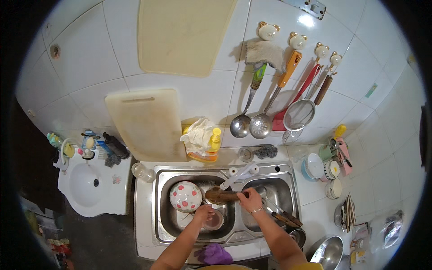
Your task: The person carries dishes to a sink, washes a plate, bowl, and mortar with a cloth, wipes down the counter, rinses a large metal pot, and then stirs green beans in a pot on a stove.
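My right hand [250, 200] is closed on the handle of a brown, wooden-looking scoop [218, 195]. Its rounded end lies over the left basin, below the white faucet [237, 176]. In the left basin, my left hand [204, 214] grips the rim of a small translucent cup [215, 221]. Just beyond that hand, a white bowl with red strawberry-like spots [186, 196] rests bottom up. Part of the scoop's handle is covered by my right fingers.
The double steel sink [160, 225] has long-handled utensils [287, 218] in its right basin. A purple cloth or glove [215, 254] lies at the front edge. Yellow bottles [215, 140] and a cutting board [146, 126] stand behind; ladles [261, 125] hang above. Bowls [313, 166] sit at right.
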Demonstrator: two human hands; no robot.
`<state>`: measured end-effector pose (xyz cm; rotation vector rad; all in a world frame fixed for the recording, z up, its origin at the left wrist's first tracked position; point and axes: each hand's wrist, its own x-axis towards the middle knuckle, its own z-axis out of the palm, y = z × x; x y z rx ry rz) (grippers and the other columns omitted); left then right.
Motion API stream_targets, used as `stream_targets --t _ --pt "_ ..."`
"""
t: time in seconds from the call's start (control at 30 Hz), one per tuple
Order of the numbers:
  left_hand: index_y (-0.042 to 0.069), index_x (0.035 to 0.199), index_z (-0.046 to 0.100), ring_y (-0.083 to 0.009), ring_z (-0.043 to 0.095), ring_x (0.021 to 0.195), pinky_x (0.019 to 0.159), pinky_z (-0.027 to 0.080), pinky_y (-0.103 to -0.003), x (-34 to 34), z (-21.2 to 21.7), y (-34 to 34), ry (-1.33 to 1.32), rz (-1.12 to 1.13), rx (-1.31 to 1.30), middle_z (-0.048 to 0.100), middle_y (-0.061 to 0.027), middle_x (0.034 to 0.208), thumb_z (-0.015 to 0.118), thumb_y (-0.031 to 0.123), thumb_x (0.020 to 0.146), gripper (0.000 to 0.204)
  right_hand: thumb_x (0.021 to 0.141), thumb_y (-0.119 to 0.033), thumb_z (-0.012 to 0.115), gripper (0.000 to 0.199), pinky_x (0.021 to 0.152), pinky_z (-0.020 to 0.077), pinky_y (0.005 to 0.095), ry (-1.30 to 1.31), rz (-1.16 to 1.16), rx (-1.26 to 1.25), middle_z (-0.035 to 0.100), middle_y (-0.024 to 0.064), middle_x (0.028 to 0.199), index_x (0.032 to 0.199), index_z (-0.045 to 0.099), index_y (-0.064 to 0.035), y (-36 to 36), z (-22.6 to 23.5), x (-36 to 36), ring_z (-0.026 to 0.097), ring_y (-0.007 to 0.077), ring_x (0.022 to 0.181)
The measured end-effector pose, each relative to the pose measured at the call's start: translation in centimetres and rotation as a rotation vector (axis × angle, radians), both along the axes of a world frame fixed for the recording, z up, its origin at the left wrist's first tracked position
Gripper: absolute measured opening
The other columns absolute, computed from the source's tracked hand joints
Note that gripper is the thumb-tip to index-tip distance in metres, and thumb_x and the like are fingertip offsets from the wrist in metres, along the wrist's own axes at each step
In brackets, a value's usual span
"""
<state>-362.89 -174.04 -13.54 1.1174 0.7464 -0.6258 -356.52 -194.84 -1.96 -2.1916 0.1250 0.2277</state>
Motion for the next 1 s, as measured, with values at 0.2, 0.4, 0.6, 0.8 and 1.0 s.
stream_targets --t 0.2,0.4,0.6,0.8,1.0 --pt "0.012 0.092 0.055 -0.0077 0.054 0.067 0.056 0.038 -0.024 1.2 -0.5 -3.3 -0.221 0.06 -0.147 0.059 0.0028 0.081 0.054 0.038 0.083 0.028 0.078 -0.021 0.062 0.031 0.041 0.0449 0.0258 0.426 -0.383 0.672 0.057 0.0126 0.068 0.093 0.048 0.0017 -2.2 -4.0 -6.4 0.057 0.0164 0.05" --pt "0.014 0.09 0.057 -0.0086 0.046 0.053 0.044 0.033 -0.022 3.3 3.3 -2.6 -0.152 0.198 -0.144 0.053 0.0045 0.071 0.059 0.034 0.08 0.022 0.073 -0.012 0.065 0.027 0.058 0.0443 0.024 -0.135 -0.071 0.263 0.058 0.0101 0.084 0.094 0.051 -0.0017 -4.0 -3.9 -9.4 0.057 0.0141 0.07" --pt "0.013 0.095 0.057 -0.009 0.042 0.047 0.037 0.029 -0.021 5.1 6.7 -2.3 -0.254 0.096 -0.059 0.05 0.002 0.068 0.047 0.028 0.085 0.021 0.074 -0.015 0.065 0.03 0.06 0.0445 0.0266 -0.332 0.03 0.026 0.056 0.0095 0.08 0.098 0.052 -0.0031 -4.1 -0.6 -8.8 0.055 0.0144 0.07" --pt "0.012 0.091 0.056 -0.0099 0.038 0.041 0.035 0.028 -0.022 4.2 4.9 -1.6 -0.239 -0.025 0.054 0.046 -0.0005 0.061 0.039 0.03 0.087 0.025 0.079 -0.023 0.061 0.029 0.045 0.0442 0.0272 0.147 -0.179 0.502 0.056 0.009 0.067 0.095 0.052 -0.0006 -4.6 -1.8 -7.7 0.053 0.0138 0.05" --pt "0.012 0.102 0.052 -0.0119 0.042 0.063 0.054 0.034 -0.024 2.7 3.4 -2.2 -0.294 0.206 -0.256 0.049 -0.002 0.08 0.038 0.029 0.09 0.025 0.084 -0.038 0.049 0.036 0.035 0.0376 0.0276 0.527 -0.36 0.462 0.052 0.0087 0.057 0.088 0.05 -0.0014 -4.7 -1.5 -4.7 0.044 0.0141 0.038"
